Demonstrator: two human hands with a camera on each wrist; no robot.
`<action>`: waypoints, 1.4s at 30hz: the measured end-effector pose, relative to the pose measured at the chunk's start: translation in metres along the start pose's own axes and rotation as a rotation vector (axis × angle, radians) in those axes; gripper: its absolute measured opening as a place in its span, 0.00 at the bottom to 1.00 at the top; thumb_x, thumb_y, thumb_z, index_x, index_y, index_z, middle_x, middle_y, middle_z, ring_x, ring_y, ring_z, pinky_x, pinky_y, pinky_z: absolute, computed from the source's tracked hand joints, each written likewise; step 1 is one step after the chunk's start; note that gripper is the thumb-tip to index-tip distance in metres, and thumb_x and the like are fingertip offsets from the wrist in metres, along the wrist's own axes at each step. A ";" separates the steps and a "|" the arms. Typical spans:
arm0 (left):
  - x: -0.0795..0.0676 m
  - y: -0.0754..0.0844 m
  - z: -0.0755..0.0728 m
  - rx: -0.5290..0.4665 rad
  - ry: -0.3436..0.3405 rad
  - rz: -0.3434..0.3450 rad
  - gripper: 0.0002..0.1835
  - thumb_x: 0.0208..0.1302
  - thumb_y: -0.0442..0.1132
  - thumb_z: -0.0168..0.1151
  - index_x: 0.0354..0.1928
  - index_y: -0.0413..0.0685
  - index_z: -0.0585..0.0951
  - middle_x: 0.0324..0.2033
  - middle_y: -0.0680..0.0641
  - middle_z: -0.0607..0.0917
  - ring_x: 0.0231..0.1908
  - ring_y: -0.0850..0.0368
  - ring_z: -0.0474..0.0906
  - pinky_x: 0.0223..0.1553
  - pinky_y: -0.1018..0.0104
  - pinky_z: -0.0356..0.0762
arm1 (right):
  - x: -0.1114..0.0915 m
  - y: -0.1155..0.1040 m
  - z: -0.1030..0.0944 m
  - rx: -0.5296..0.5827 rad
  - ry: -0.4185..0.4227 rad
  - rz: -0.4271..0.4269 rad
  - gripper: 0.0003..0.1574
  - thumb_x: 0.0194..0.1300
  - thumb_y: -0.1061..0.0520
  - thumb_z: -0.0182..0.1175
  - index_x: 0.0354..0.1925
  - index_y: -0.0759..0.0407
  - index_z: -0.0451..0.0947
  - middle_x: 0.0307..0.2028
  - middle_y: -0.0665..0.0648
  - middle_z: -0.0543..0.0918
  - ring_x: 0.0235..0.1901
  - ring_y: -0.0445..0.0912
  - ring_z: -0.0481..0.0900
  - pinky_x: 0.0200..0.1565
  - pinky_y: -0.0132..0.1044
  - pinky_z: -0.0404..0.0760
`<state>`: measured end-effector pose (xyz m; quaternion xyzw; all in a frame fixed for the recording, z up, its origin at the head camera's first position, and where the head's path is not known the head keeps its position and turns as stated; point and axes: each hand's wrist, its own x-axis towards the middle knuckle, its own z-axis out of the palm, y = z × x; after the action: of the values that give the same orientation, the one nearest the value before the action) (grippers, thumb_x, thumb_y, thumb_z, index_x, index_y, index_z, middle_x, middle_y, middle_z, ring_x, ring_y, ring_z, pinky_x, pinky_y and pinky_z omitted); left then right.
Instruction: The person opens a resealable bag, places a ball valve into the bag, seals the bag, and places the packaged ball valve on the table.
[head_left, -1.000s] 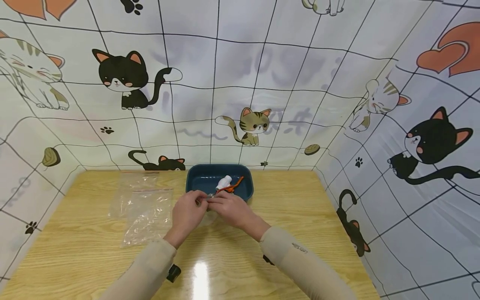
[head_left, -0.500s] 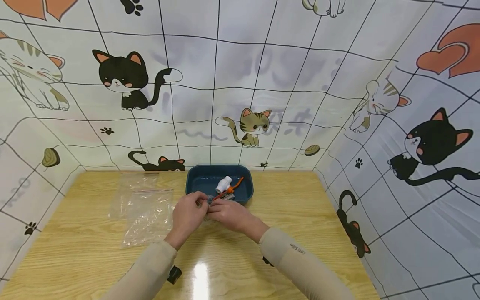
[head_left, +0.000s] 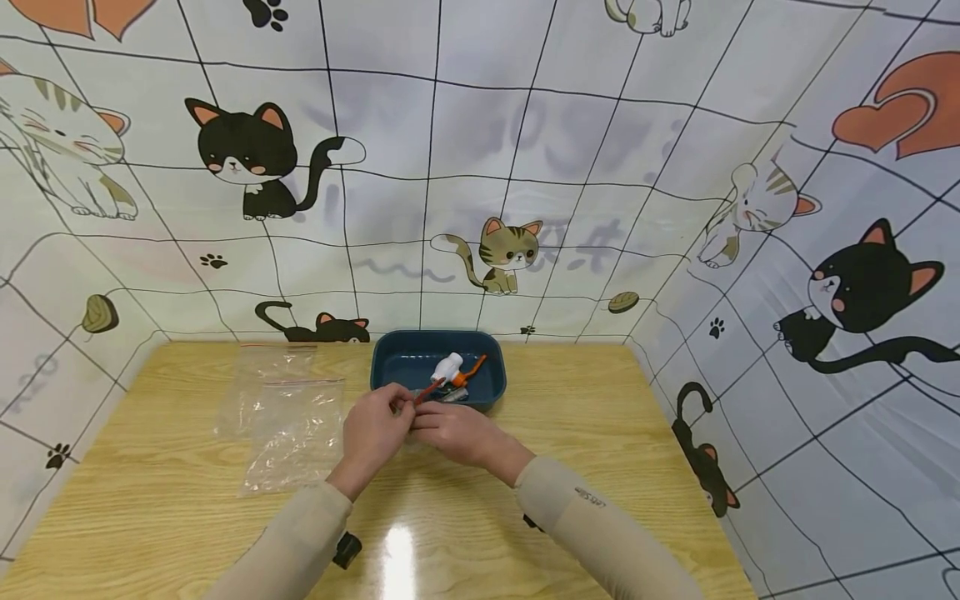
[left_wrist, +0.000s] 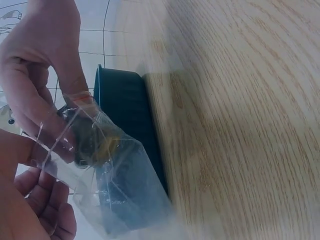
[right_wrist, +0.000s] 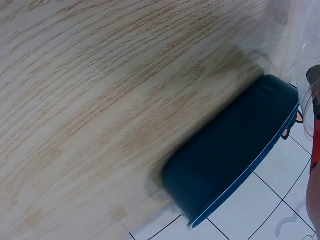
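Observation:
Both hands are together over the near rim of the dark blue tray (head_left: 382, 354). My left hand (head_left: 377, 429) and right hand (head_left: 461, 432) pinch a clear plastic zip bag (left_wrist: 135, 175) between them. Inside the bag, in the left wrist view, a dark piece with a yellow part (left_wrist: 107, 149) shows through the film. A red strip (head_left: 429, 390) sticks up from the fingertips in the head view. Within the tray lie a white plastic fitting (head_left: 447, 367) and an orange-handled part (head_left: 461, 379). The right wrist view catches only a fingertip of the right hand (right_wrist: 313, 197).
Flat clear zip bags (head_left: 292, 433) lie overlapping on the wooden table (head_left: 600, 433), left of the tray. Cat-printed cloth (head_left: 390, 208) hangs behind the table and along its sides. A dark device (head_left: 347, 550) sits beside the left sleeve.
The hands stay nearly in place over the tray's near edge. The red strip between the fingers has tilted more upright, and more of the orange-handled part shows behind the right hand.

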<state>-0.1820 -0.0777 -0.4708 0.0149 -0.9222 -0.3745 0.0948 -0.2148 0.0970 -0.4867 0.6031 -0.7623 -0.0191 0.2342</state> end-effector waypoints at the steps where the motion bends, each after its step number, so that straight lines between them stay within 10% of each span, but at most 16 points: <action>1: 0.000 0.000 0.000 0.005 0.003 0.005 0.03 0.60 0.41 0.63 0.33 0.55 0.85 0.27 0.54 0.85 0.23 0.61 0.74 0.22 0.67 0.68 | 0.000 0.000 0.000 0.002 0.000 0.001 0.14 0.66 0.58 0.61 0.49 0.48 0.85 0.50 0.43 0.85 0.56 0.38 0.78 0.60 0.25 0.72; 19: -0.003 -0.002 -0.001 -0.023 0.015 -0.006 0.03 0.59 0.41 0.64 0.33 0.51 0.84 0.25 0.52 0.84 0.23 0.60 0.75 0.24 0.67 0.71 | 0.001 -0.010 0.003 0.131 -0.130 0.032 0.14 0.68 0.60 0.59 0.48 0.46 0.84 0.48 0.42 0.84 0.54 0.37 0.77 0.57 0.22 0.73; 42: -0.002 0.003 -0.001 -0.143 0.060 -0.019 0.03 0.59 0.39 0.65 0.30 0.50 0.83 0.21 0.51 0.83 0.19 0.62 0.72 0.22 0.68 0.69 | -0.002 -0.007 0.015 0.167 0.059 0.160 0.11 0.61 0.63 0.66 0.43 0.54 0.85 0.46 0.49 0.86 0.52 0.42 0.80 0.60 0.29 0.74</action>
<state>-0.1796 -0.0755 -0.4684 0.0279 -0.8897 -0.4398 0.1197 -0.2139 0.0933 -0.5030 0.5580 -0.7997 0.0809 0.2062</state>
